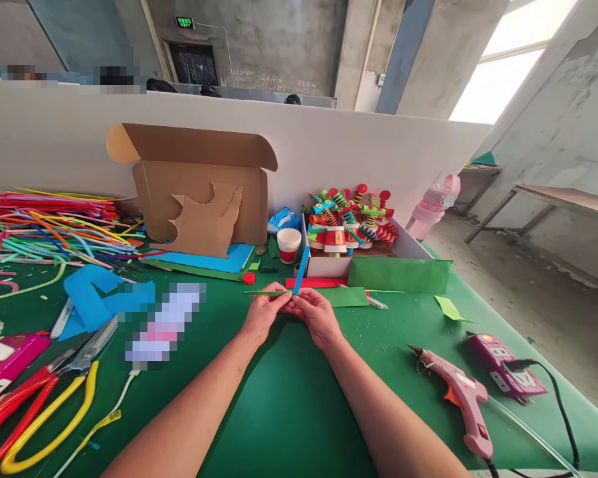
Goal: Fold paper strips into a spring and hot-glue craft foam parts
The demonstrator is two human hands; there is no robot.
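Over the middle of the green table, my left hand and my right hand meet with fingertips pinched together. Between them stands a narrow blue paper strip, tilted up and slightly right. A thin green paper strip sticks out to the left from my left fingers. The two strips come together at my fingertips, where the joint is partly hidden. Just beyond my right hand lie a green paper piece and a red strip.
At the back right, a box holds several paper-cup figures. Stacked paper cups stand beside it. A pink glue gun and power strip lie right. Scissors, blue paper, pipe cleaners and a cardboard box are left.
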